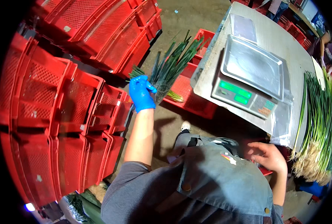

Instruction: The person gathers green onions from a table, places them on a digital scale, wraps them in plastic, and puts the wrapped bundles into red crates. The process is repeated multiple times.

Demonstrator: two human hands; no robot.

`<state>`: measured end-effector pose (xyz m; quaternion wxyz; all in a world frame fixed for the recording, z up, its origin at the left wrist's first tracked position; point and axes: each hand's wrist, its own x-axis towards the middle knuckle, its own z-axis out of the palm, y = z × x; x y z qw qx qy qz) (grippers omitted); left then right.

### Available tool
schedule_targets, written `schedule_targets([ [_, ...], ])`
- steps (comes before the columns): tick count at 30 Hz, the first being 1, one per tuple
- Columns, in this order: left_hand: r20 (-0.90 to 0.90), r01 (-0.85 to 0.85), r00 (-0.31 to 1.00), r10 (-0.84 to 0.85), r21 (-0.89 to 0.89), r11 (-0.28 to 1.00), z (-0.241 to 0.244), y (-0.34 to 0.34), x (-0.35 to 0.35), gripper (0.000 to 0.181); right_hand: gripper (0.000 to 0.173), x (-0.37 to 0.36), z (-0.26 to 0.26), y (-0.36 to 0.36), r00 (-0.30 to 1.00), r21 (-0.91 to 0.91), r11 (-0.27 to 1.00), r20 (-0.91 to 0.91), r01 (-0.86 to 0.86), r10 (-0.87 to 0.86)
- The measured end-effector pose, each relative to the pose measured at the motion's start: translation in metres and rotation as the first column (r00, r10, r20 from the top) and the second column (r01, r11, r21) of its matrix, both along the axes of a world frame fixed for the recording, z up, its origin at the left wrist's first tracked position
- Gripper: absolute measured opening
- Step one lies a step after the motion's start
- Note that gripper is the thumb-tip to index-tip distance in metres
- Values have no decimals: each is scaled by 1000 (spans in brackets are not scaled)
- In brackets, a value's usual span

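Note:
My left hand (142, 93), in a blue glove, grips green onions (171, 63) with dark leaf ends fanning up and away. Clear plastic film seems to wrap them. Below and beyond is a red plastic crate (199, 105) on the floor, where pale green stalk ends (175, 96) show. My bare right hand (269, 156) hovers beside my apron (224, 179), below the table edge, fingers apart and nothing seen in it. In front to the right, a digital scale (251, 70) with a bare steel pan and lit green displays stands on the table (283, 36).
Red crates (71, 95) are stacked high at left. A large pile of rooted green onions (317, 126) lies on the table's right end. Clear plastic bags (282, 120) lie by the scale, and a flat plastic stack (243, 26) behind it. Other people (322, 47) work at far right.

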<state>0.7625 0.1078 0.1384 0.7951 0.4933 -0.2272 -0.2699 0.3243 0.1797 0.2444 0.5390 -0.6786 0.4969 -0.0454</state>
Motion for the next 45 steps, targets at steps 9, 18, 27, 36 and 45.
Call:
schedule_targets([
  [9,-324,190,936,-140,127,974,-48,-87,81,15,41,108,-38,-93,999,114,992,-18,51,-49],
  [18,-326,339,927,-183,526,780,-247,-194,124,18,39,140,-47,-144,995,150,984,-59,91,-83],
  [27,251,-243,967,37,874,420,-434,-107,180,32,36,106,-62,-129,963,243,933,-5,264,-271],
  [36,121,-70,985,-126,934,350,-294,-93,100,44,38,54,0,-121,925,13,929,-98,370,-367],
  [45,84,-124,990,114,126,984,-82,-169,15,14,32,-323,-98,-111,571,-512,396,245,762,-783],
])
